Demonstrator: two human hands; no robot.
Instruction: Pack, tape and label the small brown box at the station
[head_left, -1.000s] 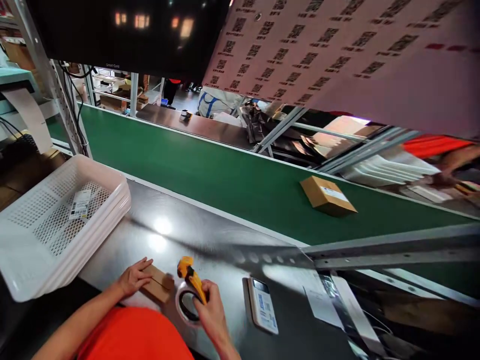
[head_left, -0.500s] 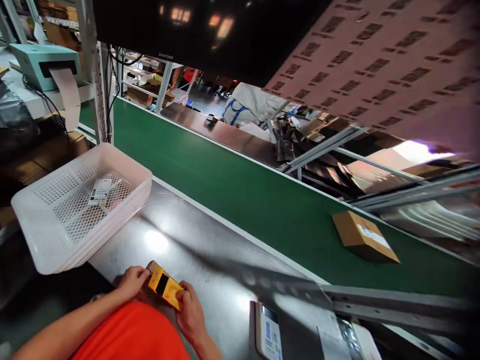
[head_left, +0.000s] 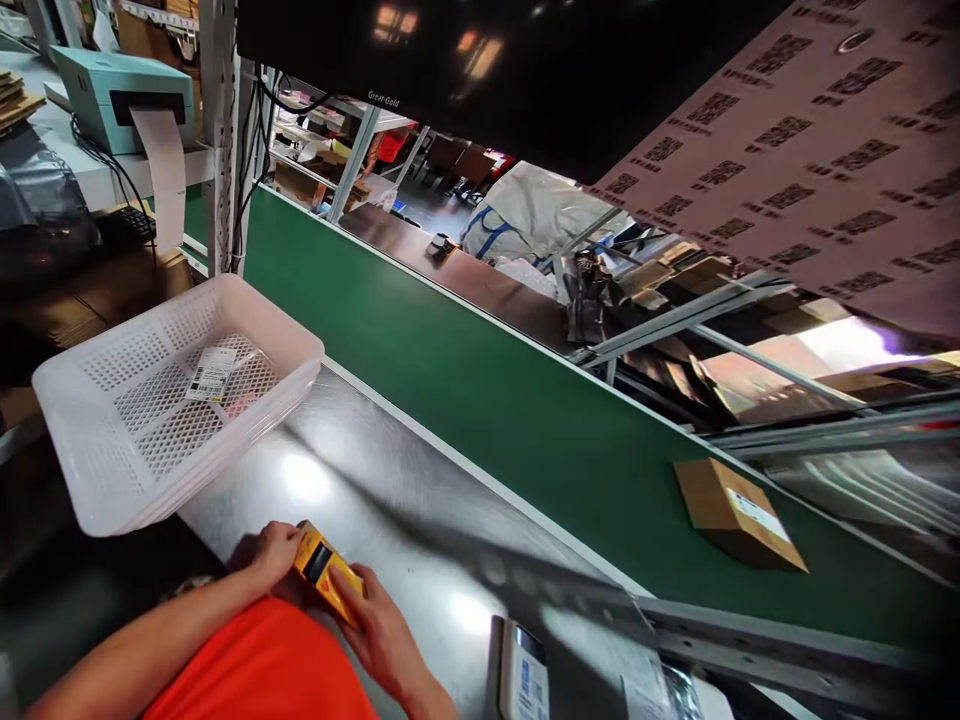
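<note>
At the near edge of the steel table (head_left: 390,500), both my hands hold a yellow utility knife (head_left: 324,572). My left hand (head_left: 274,553) grips its far end, my right hand (head_left: 380,630) its near end. Whatever lies under my hands is hidden by the knife and my orange sleeve. A white perforated basket (head_left: 112,440) with a label slip inside stands to the left of my hands.
A green conveyor belt (head_left: 487,400) runs diagonally behind the table, carrying a labelled cardboard box (head_left: 735,510) at the right. A labelled device (head_left: 525,680) lies on the table right of my hands. A label printer (head_left: 120,90) sits at the far left.
My right hand carried the knife from above the tape roll over to my left hand, which now grips it too. The view swung left, and the box sits further right.
</note>
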